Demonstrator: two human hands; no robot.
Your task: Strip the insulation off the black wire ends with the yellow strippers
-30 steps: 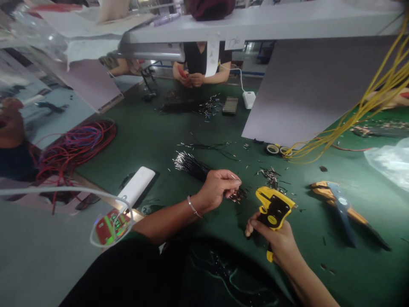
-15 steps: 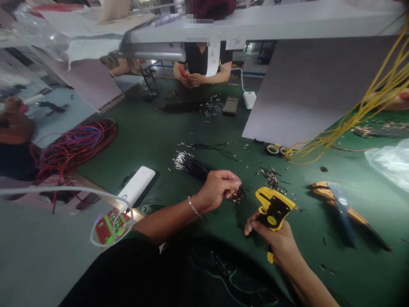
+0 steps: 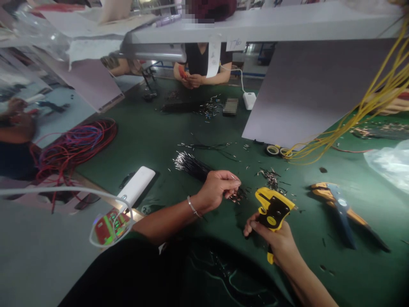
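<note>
My left hand (image 3: pixel 220 189) is closed in a pinch above a bundle of black wires (image 3: pixel 196 167). Whatever sits between its fingertips is too small to make out. Silvery tips of the bundle fan out to the left, and coppery ends (image 3: pixel 237 196) show just beyond my fingers. In my right hand (image 3: pixel 277 241) is a yellow and black wire stripper (image 3: pixel 273 209), held upright by its grip with the head pointing left, apart from the wires. Short black scraps (image 3: pixel 271 178) lie behind the stripper.
Blue-orange pliers (image 3: pixel 341 204) lie at right, tape rolls (image 3: pixel 272 149) and hanging yellow wires (image 3: pixel 354 123) beyond. Left are a white power bank (image 3: pixel 137 184) and coiled red wires (image 3: pixel 79 140). A shelf (image 3: pixel 255 27) crosses above; a co-worker's hands (image 3: pixel 191 80) hold something red opposite.
My two hands and the wire stripper stay practically still. At the far left, another person's hands have shifted slightly.
</note>
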